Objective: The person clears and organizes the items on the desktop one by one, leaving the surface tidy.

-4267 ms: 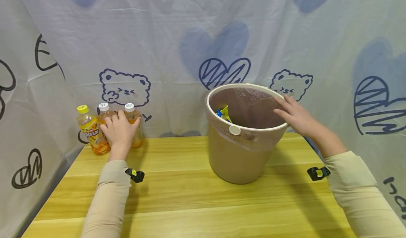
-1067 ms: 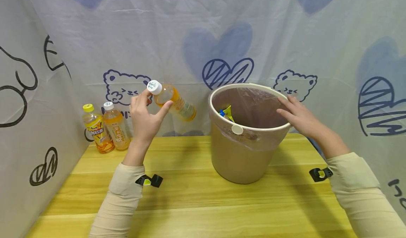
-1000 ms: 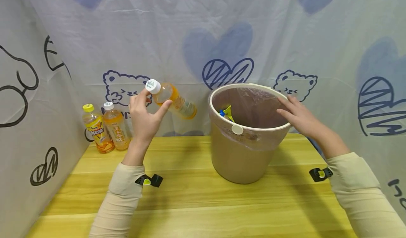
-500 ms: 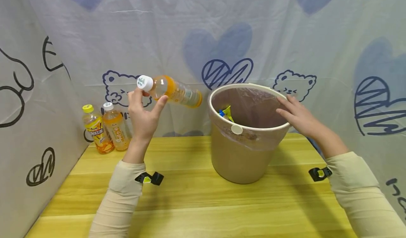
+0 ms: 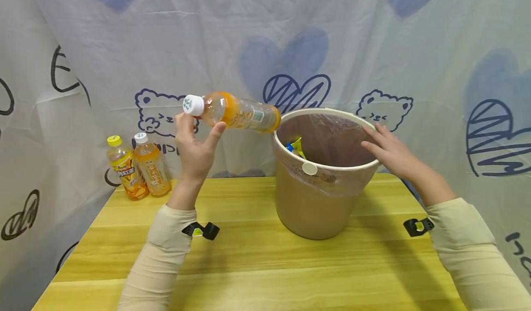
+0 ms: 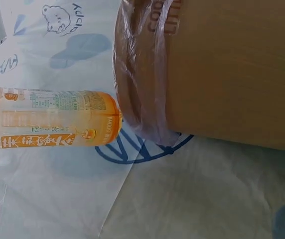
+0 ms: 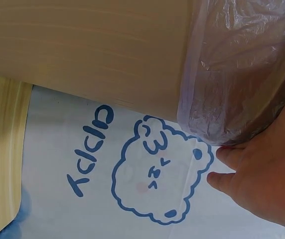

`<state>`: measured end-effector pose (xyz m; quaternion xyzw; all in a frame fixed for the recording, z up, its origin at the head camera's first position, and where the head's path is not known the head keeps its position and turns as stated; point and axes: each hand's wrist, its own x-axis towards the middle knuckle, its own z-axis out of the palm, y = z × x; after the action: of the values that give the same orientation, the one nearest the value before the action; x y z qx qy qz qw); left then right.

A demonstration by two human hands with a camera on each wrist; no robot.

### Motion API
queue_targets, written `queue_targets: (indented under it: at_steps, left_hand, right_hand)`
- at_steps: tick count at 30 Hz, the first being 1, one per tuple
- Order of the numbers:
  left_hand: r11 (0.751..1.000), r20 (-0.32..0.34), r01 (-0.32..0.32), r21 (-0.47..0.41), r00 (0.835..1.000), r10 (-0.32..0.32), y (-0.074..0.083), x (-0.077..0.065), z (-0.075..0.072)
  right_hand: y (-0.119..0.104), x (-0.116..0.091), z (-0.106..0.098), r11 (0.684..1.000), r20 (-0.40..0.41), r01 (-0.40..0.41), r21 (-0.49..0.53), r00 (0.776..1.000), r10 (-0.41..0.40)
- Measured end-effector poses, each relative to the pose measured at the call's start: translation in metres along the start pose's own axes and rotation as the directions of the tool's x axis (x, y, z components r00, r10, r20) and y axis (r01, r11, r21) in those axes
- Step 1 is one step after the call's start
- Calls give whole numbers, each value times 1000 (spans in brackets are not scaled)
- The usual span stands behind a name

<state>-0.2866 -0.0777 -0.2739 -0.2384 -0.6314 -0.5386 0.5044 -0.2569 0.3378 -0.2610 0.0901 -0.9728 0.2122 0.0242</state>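
Note:
My left hand pinches a clear plastic drink bottle near its neck, below the white cap. The bottle lies almost level in the air, its orange-tinted base close to the left rim of a brown trash bin. In the left wrist view the printed bottle points base-first toward the bin's wall; whether they touch I cannot tell. My right hand rests on the bin's right rim with its fingers extended. A clear bag lines the bin, and a yellow and blue wrapper shows inside.
Two bottles stand at the table's back left: one with a yellow cap, one with a white cap. The bin stands on a wood-grain table. A printed cloth hangs behind and at both sides.
The left hand took the rightmost bottle from the group and raised it rightward. Lately the bottle has tipped toward level, and its base has come to the bin's rim. The right hand stays put.

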Motion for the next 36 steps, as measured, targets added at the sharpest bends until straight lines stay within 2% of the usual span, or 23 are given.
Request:
queue_targets:
  at_steps: [10,16,20,25,31,36]
  left_hand:
    - [1000,49,8,13,999,-8,2,-5,7]
    - [1000,157,7,-12,988,-5,0,-9,10]
    - [1000,235,-8,-24,972,14,-1,-10,12]
    - [997,321,-49,52,946,30,0,-8,13]
    - [995,425,2,98,904,-44,3,-7,15]
    - [989,480,42,140,871,-105,5,-7,19]
  right_hand:
    - [1,1,0,1000,-5,4,1,1000,-4]
    - [3,2,1,1000,4,-4,0,1000,4]
    - [4,1,2,1000,9,-10,6,1000,10]
    - [3,1,2,1000,8,-6,9,1000,6]
    - [2,1,1,1000,4,0,17,1000,0]
    - [3,1,1,1000,2,2,17,1000,-2]
